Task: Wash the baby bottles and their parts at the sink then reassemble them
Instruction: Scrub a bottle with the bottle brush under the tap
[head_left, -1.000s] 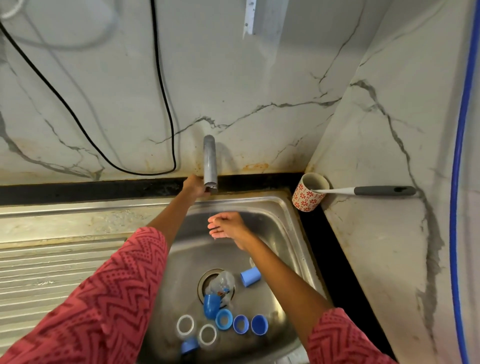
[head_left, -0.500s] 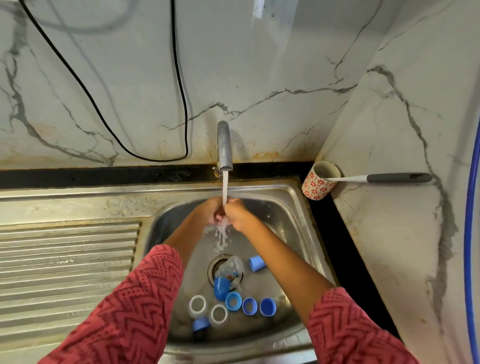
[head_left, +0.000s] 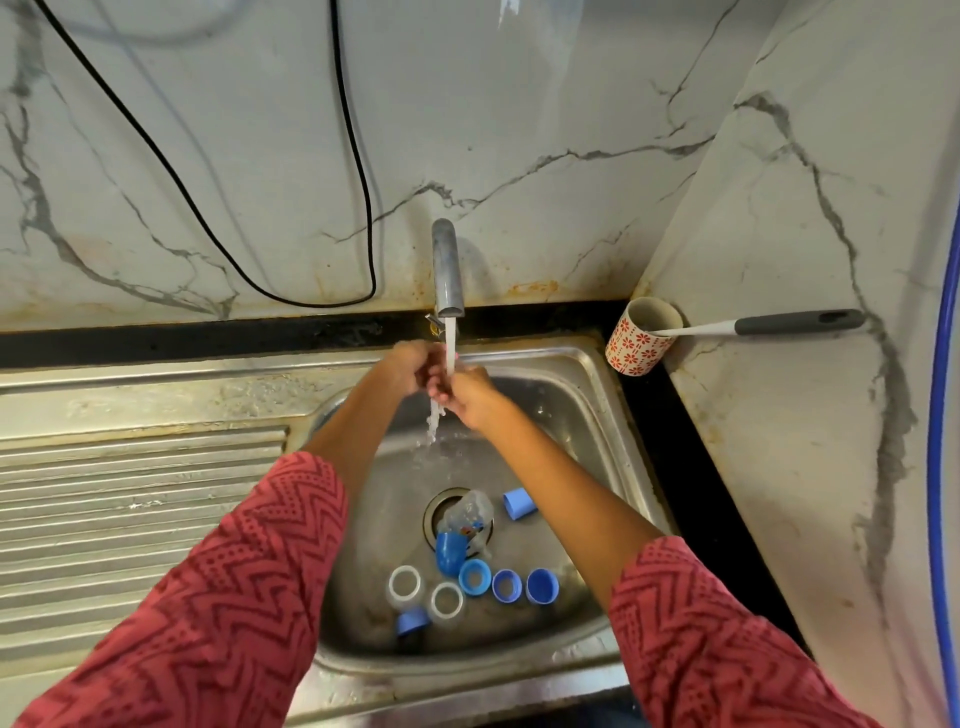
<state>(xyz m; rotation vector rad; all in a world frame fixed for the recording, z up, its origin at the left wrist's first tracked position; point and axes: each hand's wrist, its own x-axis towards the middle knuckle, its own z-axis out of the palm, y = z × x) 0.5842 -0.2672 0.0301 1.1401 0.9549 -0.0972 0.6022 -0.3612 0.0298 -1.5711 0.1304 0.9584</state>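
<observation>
Water runs from the grey tap (head_left: 447, 270) into the steel sink (head_left: 597, 379). My left hand (head_left: 413, 364) and my right hand (head_left: 470, 392) meet under the stream, fingers curled against each other, holding no part. On the sink floor a clear baby bottle (head_left: 467, 514) lies over the drain with a blue cap (head_left: 451, 552) beside it. Two clear bottles (head_left: 405, 584) stand open-side up. Three blue rings and lids (head_left: 506, 586) lie in a row, another blue cap (head_left: 518, 503) to the right, and a blue piece (head_left: 412, 621) near the front wall.
A red-patterned cup (head_left: 641, 338) holds a bottle brush with a grey handle (head_left: 795, 322) at the back right corner. The ribbed drainboard (head_left: 130, 493) stretches left of the basin. A black cable (head_left: 358, 208) hangs on the marble wall.
My left hand left the tap's base and joined my right hand. Water now flows over both hands. The parts in the sink have not moved.
</observation>
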